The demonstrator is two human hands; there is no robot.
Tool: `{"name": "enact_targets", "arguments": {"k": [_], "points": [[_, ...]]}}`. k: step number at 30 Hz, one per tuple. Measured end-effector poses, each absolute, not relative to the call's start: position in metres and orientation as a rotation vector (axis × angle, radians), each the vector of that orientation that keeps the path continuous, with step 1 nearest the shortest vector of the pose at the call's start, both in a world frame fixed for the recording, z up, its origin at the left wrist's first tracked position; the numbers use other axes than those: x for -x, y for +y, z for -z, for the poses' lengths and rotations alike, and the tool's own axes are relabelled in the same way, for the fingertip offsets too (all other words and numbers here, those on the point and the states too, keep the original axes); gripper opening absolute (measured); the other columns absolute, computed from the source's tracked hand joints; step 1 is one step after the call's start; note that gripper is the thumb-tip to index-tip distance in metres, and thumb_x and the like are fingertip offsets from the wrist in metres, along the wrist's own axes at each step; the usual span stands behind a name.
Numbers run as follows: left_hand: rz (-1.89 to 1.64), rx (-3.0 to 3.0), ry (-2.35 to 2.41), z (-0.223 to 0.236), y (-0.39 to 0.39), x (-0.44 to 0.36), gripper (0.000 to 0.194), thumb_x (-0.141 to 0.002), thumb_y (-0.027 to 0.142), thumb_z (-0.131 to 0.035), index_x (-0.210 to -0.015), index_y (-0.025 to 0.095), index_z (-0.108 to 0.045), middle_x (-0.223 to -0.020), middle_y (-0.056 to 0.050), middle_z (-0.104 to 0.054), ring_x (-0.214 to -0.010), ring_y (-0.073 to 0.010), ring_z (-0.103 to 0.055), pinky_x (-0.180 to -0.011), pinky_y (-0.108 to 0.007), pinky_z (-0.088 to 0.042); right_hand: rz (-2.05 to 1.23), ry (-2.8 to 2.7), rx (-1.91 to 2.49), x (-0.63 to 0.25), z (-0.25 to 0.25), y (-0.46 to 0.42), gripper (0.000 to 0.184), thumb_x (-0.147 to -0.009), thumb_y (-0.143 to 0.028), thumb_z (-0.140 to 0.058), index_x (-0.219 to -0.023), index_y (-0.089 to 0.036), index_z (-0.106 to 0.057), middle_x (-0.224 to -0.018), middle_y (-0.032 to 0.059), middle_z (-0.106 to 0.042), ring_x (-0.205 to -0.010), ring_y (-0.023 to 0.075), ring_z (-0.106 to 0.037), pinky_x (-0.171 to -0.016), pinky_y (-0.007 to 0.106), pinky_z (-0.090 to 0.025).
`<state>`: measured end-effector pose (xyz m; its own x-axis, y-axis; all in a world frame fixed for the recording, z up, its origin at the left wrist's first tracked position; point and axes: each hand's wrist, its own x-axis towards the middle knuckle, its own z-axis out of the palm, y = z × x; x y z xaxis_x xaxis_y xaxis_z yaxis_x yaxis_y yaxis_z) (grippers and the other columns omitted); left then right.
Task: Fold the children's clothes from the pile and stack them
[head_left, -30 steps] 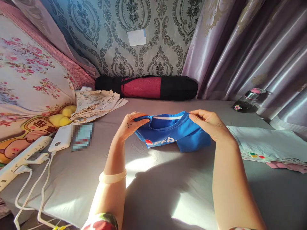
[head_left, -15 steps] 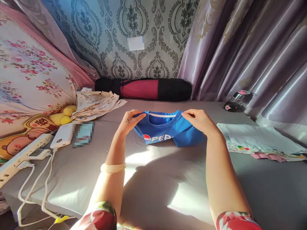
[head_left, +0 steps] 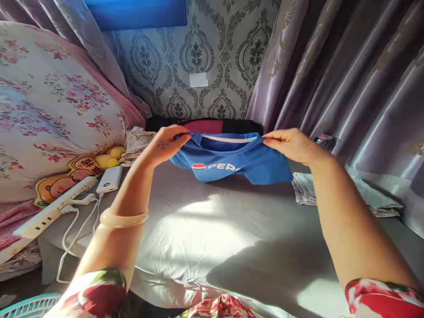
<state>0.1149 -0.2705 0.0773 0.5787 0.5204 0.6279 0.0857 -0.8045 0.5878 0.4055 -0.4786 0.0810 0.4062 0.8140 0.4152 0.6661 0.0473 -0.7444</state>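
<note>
A blue T-shirt (head_left: 228, 159) with a white "PEP" print and a round red, white and blue logo hangs stretched between my hands above the grey-covered bed (head_left: 185, 221). My left hand (head_left: 170, 143) pinches the shirt at the shoulder, left of the collar. On the other side of the neckline, my right hand (head_left: 293, 143) pinches the opposite shoulder between thumb and fingers. The collar opening faces up, showing a white strip inside the back of the neck. The shirt's lower part droops in folds, which hide the end of the lettering.
Folded pale clothes (head_left: 304, 187) lie at right, partly behind my forearm, with a bottle (head_left: 323, 140) beyond. At left are a power strip (head_left: 56, 207), a white power bank (head_left: 111, 178) and cables. A black and red roll (head_left: 238, 126) lies along the wall. A turquoise basket (head_left: 33, 304) shows at lower left.
My hands have lifted the T-shirt off the bed and drawn it wider apart. The camera view has tilted up and pulled back, bringing the bed's front edge and the basket into sight.
</note>
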Motion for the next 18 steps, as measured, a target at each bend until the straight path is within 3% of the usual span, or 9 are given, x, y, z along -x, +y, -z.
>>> {"name": "enact_targets", "arguments": {"k": [2,4,6,10,14,18], "points": [[-1.278,-2.323,0.481,-0.102,-0.275,-0.107,0.017,-0.078,0.023,-0.063,-0.087,0.012,-0.072,-0.074,0.001,-0.061,-0.078,-0.0129,-0.06,-0.073,-0.023,-0.045,0.063,-1.303,1.671,-0.399,-0.108,-0.483,0.028,-0.081,-0.045,-0.07,-0.091,-0.02,-0.077,-0.084,0.0007,-0.075,-0.079,0.016,-0.067,-0.074,0.031,-0.051],[-1.411,-2.389,0.508,-0.122,-0.276,-0.105,0.044,-0.091,0.019,-0.029,-0.097,0.0,-0.068,-0.079,0.001,-0.056,-0.093,-0.0131,-0.062,-0.082,-0.03,-0.039,0.346,-1.323,1.722,-0.394,-0.129,-0.483,0.038,-0.091,-0.047,-0.054,-0.095,-0.016,-0.076,-0.093,0.0015,-0.075,-0.089,0.0144,-0.067,-0.079,0.031,-0.047],[-1.42,-2.464,0.556,-0.135,-0.271,-0.108,0.053,-0.092,0.02,-0.018,-0.098,-0.003,-0.065,-0.081,0.0,-0.055,-0.097,-0.0148,-0.061,-0.084,-0.033,-0.039,0.548,-1.387,1.817,-0.392,-0.14,-0.48,0.041,-0.095,-0.046,-0.048,-0.098,-0.014,-0.075,-0.099,0.0023,-0.074,-0.094,0.0149,-0.066,-0.083,0.032,-0.045],[-1.209,-2.579,0.568,-0.138,-0.254,-0.122,0.022,-0.088,0.03,-0.055,-0.085,0.011,-0.065,-0.079,0.001,-0.062,-0.088,-0.0151,-0.06,-0.084,-0.031,-0.048,0.735,-1.55,1.904,-0.397,-0.141,-0.47,0.024,-0.091,-0.041,-0.061,-0.096,-0.022,-0.075,-0.097,0.003,-0.073,-0.095,0.0218,-0.066,-0.086,0.037,-0.048],[-1.647,-2.464,0.578,-0.139,-0.25,-0.137,0.017,-0.088,0.03,-0.058,-0.087,0.016,-0.067,-0.082,-0.001,-0.062,-0.09,-0.0168,-0.059,-0.091,-0.034,-0.047,1.006,-1.465,1.711,-0.408,-0.137,-0.464,0.029,-0.097,-0.038,-0.049,-0.102,-0.022,-0.073,-0.11,0.0074,-0.069,-0.103,0.0249,-0.062,-0.089,0.04,-0.048],[-1.564,-2.529,0.562,-0.138,-0.248,-0.151,0.015,-0.082,0.03,-0.061,-0.084,0.017,-0.068,-0.08,-0.002,-0.063,-0.091,-0.0186,-0.06,-0.087,-0.032,-0.047,1.022,-1.527,1.753,-0.421,-0.134,-0.453,0.032,-0.098,-0.038,-0.046,-0.1,-0.02,-0.073,-0.109,0.0085,-0.067,-0.103,0.0247,-0.06,-0.091,0.041,-0.046]]}}
